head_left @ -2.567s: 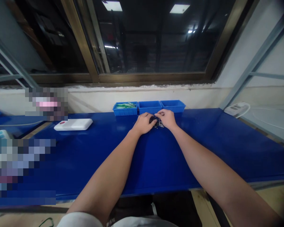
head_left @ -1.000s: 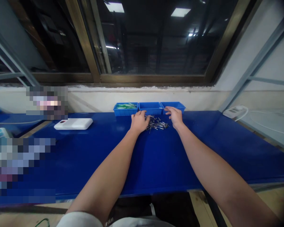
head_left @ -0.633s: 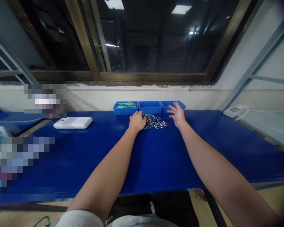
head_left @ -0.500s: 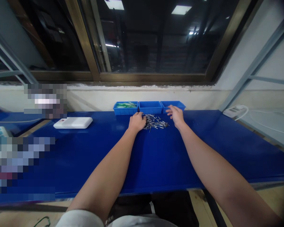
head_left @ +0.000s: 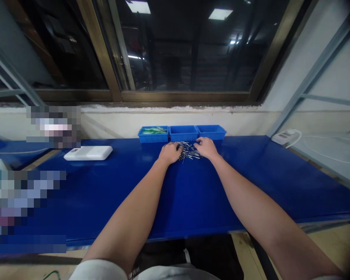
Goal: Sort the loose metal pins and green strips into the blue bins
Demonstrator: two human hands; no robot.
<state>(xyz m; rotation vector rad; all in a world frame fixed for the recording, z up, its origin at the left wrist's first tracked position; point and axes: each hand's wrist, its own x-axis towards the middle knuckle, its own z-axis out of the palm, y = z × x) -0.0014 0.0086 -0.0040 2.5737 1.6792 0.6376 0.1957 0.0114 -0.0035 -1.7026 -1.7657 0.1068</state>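
Observation:
On the blue table lies a pile of thin, shiny metal pieces like nails or screws, too small to name surely. My left hand rests at the pile's left side, its fingers curved and a gap showing between thumb and forefinger. Over the right end of the pile is my right hand, thumb and fingers apart, with nothing visible in it. Just behind the pile stand three blue bins in a row: the left bin contains green and clear plastic material, while the middle bin and right bin show no contents.
A white flat device lies on the blue table to the left. At the far right is a white power strip with a cable. Behind the bins rise a low wall and a window. Blurred patches hide things at the left.
My right hand has moved left and slightly down, from in front of the right bin to the right end of the metal pieces. My left hand has stayed at the pile.

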